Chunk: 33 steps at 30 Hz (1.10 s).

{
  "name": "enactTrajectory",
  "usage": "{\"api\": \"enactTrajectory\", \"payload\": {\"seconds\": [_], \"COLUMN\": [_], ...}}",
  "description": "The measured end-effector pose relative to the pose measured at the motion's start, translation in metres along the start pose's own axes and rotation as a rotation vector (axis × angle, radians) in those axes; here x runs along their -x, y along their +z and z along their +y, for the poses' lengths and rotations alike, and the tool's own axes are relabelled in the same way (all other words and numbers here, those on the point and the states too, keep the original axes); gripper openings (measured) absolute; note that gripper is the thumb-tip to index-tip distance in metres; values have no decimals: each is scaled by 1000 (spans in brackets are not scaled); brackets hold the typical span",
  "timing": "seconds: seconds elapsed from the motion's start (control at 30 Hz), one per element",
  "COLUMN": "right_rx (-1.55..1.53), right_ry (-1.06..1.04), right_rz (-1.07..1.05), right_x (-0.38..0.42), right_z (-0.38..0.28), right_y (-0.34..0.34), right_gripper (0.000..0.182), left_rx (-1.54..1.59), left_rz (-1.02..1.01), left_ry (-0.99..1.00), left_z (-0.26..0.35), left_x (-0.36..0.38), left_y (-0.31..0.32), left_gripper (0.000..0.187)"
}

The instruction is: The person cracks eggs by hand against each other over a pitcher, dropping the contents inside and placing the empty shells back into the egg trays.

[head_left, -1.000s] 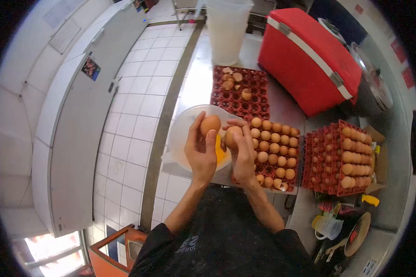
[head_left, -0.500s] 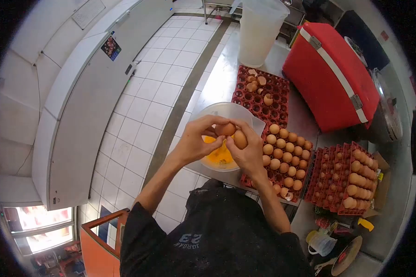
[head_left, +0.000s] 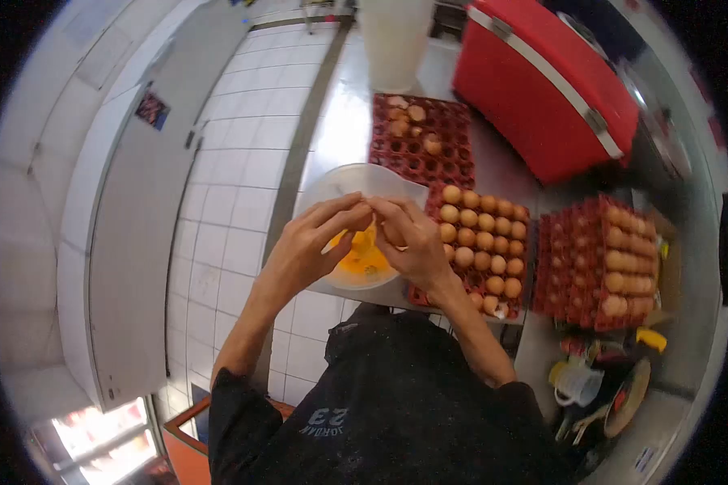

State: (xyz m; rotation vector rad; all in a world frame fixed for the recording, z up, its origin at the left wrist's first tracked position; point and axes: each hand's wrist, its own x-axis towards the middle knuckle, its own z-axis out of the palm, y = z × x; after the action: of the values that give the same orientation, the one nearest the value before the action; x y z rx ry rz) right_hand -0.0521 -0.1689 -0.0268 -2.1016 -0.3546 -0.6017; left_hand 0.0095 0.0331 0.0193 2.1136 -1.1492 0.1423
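Note:
My left hand and my right hand meet at the fingertips above a translucent plastic pitcher. Between them they grip a brown egg, mostly covered by the fingers, its shell seemingly parted. Beneath it, bright yellow raw egg shows in the pitcher. My right palm also seems to hold a second egg, largely hidden. Just right of my right hand, a red tray carries rows of brown eggs. Some broken shell lies at its near corner.
Behind the pitcher lies a red tray with several broken shells. A tall clear container and a red cooler box stand beyond. Stacked egg trays are at right, near a plastic jug. A white freezer lines the left.
My fingers have closed in around the egg, which now seems split, with yellow beneath it. The view has turned, shifting the pitcher and trays left and slightly up.

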Motion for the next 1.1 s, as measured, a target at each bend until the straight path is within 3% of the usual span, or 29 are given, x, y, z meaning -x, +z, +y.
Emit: {"api": "enactTrajectory", "payload": {"seconds": [0.03,0.13,0.27,0.33,0.37,0.43,0.5,0.57,0.6,0.63,0.67,0.7,0.8,0.97,1.03,1.07,1.1], "right_rx": [31,-140,-231,-200,-194,114,180,214,209,143,75,72,74,-323,-286,-256,-255], "right_ry": [39,368,590,975,981,964,906,851,853,930,1003,998,1067,1143,1125,1113,1105], "right_rz": [23,88,248,255,281,133,187,445,449,571,690,683,755,868,851,859,853], "right_x": [8,34,103,124,140,184,207,221,230,239,247,257,282,288,297,302,309], "right_z": [-7,-41,-33,-32,-18,27,36,34,34,36,39,44,63,69,77,83,87], "right_y": [-7,-49,-92,-112,-116,-112,-119,-126,-129,-132,-133,-130,-120,-108,-107,-106,-107], "right_gripper": [55,45,40,35,35,30,23,19,19,17,15,15,9,20,23,26,26], "left_rx": [36,286,473,512,518,301,260,162,206,203,210,215,-2,-90,91,162,160], "left_rz": [-31,58,59,-99,-117,-248,-255,-239,-241,-242,-388,-529,-611,-575,-596,-458,-448], "left_ry": [27,-147,-89,-242,-224,-176,-136,-115,-60,-62,30,122,77,170,14,43,42], "left_z": [13,47,94,104,99,92,98,102,106,111,117,122,130,124,119,115,110], "left_x": [-1,4,-5,-7,-6,-9,-18,-24,-29,-35,-41,-44,-41,-49,-53,-50,-51], "left_y": [8,43,119,162,181,217,232,241,248,259,272,284,325,345,348,342,333], "left_gripper": [46,57,47,44,44,40,39,38,40,40,43,47,55,63,70,72,72]}}
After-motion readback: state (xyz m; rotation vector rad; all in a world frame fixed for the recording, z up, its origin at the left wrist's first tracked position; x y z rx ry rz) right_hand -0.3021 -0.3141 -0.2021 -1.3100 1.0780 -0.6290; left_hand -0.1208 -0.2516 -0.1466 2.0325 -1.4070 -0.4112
